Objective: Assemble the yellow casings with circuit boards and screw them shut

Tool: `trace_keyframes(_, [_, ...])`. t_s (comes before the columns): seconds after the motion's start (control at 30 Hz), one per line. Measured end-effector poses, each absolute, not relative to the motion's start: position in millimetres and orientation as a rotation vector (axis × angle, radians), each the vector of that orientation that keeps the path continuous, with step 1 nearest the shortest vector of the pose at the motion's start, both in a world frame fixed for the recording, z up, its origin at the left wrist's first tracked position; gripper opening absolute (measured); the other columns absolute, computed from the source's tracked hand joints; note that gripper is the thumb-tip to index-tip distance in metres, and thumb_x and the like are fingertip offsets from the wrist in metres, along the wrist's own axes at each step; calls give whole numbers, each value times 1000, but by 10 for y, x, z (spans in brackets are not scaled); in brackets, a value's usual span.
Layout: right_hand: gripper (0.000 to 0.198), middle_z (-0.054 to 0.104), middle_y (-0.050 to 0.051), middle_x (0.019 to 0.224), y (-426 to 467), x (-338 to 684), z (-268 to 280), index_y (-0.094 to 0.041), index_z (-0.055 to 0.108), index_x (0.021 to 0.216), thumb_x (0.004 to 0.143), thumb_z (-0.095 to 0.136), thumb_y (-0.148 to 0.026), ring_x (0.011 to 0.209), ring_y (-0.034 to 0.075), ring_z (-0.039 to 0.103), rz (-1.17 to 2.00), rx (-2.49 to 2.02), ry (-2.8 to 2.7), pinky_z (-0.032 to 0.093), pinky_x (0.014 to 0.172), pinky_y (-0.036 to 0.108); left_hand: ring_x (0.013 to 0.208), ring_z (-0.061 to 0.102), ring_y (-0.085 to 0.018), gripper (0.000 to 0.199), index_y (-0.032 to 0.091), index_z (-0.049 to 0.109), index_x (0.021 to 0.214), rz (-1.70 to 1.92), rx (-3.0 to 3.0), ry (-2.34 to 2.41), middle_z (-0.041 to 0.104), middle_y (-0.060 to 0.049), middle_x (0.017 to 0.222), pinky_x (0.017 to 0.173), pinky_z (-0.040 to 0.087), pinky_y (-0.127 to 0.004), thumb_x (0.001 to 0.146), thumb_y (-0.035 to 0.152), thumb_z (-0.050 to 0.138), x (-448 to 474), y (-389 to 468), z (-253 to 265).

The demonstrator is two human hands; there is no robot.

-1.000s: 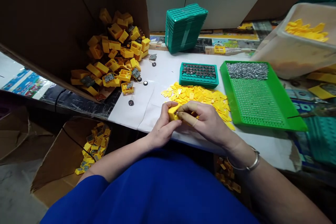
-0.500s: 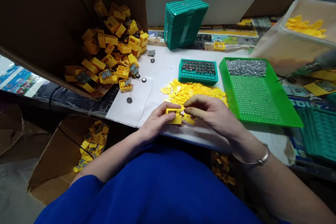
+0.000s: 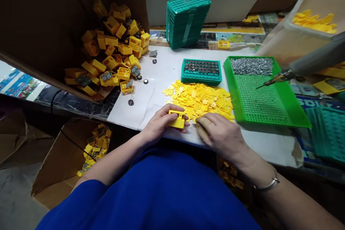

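A: Loads of yellow housings (image 3: 113,50) spilling out of the cardboard box (image 3: 54,25) onto the worktop (image 3: 167,68), green tray (image 3: 265,97) sitting right of them.

B: Yep, left hand (image 3: 159,124) is pinching one yellow housing (image 3: 177,119) at the worktop's near edge. Right hand (image 3: 219,134) is resting beside it, fingers curled loosely, gripping nothing.

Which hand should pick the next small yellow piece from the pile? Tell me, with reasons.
Right, probably. The right hand is free, resting at the near edge of the pile of small yellow pieces. The left hand is busy gripping the yellow housing on the table.
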State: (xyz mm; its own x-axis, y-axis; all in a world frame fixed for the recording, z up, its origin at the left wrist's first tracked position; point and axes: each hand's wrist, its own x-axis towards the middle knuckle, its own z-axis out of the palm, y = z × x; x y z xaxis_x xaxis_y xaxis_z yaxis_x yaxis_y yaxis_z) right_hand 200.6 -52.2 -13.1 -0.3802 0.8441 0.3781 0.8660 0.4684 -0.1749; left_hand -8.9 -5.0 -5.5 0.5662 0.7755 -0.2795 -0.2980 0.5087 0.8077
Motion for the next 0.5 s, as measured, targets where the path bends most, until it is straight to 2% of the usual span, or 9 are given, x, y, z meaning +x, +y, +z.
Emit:
trace_keyframes(0.13, [14,69,1,71,-520,2015,10,-20,59,94,96,46,-24,57,14,65,486,-1415,-1931,49,55,26,79,71,-21,30,16,59,100,665,776,693,71,-6,87,68,56,-33,78,34,68,-7,-69,-59])
trace_keyframes(0.2, [13,70,1,74,-519,2004,44,-21,59,97,96,47,-24,59,14,66,570,-1354,-1910,51,57,25,78,70,-21,29,16,59,100,651,782,686,71,-5,85,66,56,-33,79,34,68,30,-81,-52])
trace_keyframes(0.33, [18,73,5,83,-519,2028,-34,-21,63,100,99,46,-24,71,15,69,295,-1130,-2121,54,64,26,75,69,-20,26,17,59,101,616,823,660,70,-3,77,63,56,-30,82,34,64,70,-77,-37])
trace_keyframes(0.43, [25,73,6,79,-535,2129,-163,-21,66,108,100,42,-23,71,18,68,21,-903,-2295,53,63,29,67,69,-19,24,16,58,99,448,791,578,70,-4,71,54,53,-26,81,31,62,60,-26,-43])
trace_keyframes(0.5, [31,72,6,78,-550,2200,-219,-23,66,112,100,38,-23,72,19,68,-23,-806,-2361,54,64,31,63,69,-19,25,14,59,99,310,751,517,70,-6,71,49,50,-24,79,30,63,51,12,-50])
